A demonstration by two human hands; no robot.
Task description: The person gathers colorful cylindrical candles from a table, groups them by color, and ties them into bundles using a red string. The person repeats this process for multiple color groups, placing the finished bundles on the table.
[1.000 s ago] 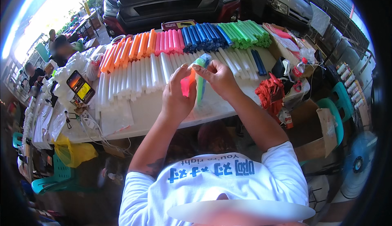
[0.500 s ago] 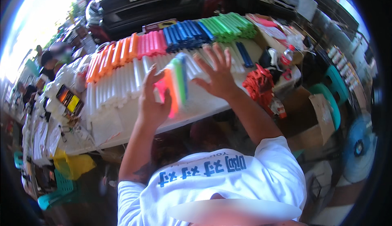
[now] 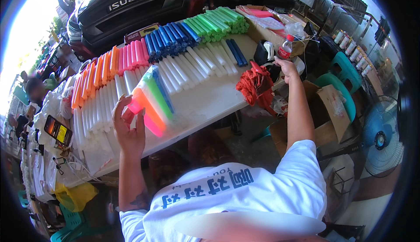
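Note:
My left hand point(image 3: 127, 117) is closed round one end of a bundle of coloured sticks point(image 3: 151, 104) in pink, orange, white, green and blue. They tilt over the table and are slightly blurred. My right hand point(image 3: 287, 69) is stretched out to the table's right end, its fingers curled beside a black-and-white object point(image 3: 264, 52). What they hold, if anything, is hidden. Just behind that hand stands a bottle with a red cap point(image 3: 285, 47). A crumpled red cloth or bag point(image 3: 255, 84) lies to its left.
Rows of orange sticks point(image 3: 94, 78), pink sticks point(image 3: 133, 54), blue sticks point(image 3: 170, 38), green sticks point(image 3: 214, 23) and white sticks point(image 3: 188, 67) cover the white table point(image 3: 214, 100). A phone point(image 3: 58, 129) stands at the left. A cardboard box point(image 3: 334, 104) and a fan point(image 3: 379, 139) are at the right.
My right hand has left the coloured bundle and moved right, to beside the bottle. My left hand has closed on the bundle. The view has shifted to the right.

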